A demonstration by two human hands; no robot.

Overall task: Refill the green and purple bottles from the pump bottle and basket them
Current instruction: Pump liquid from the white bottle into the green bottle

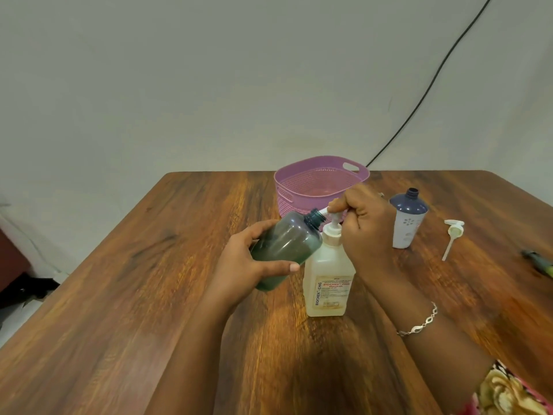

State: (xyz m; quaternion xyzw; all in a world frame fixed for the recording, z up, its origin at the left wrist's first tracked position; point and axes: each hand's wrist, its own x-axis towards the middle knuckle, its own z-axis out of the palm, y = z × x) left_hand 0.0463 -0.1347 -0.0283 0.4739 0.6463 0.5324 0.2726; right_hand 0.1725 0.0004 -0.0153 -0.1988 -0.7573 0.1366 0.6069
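Observation:
My left hand [245, 265] grips the green bottle [287, 244], tilted so that its open neck meets the spout of the pump bottle [327, 283]. That white pump bottle stands upright in the middle of the wooden table [134, 280]. My right hand [365, 226] is curled over the pump head, which it mostly hides. The purple bottle [407, 220], dark-topped with a white patterned lower half, stands uncapped to the right. Behind them sits the pink basket [302, 181], with nothing visible inside.
A loose white pump cap with its dip tube [452, 235] lies right of the purple bottle. A dark and green object [538, 262] lies at the table's right edge. A black cable [434, 82] runs down the wall behind the basket.

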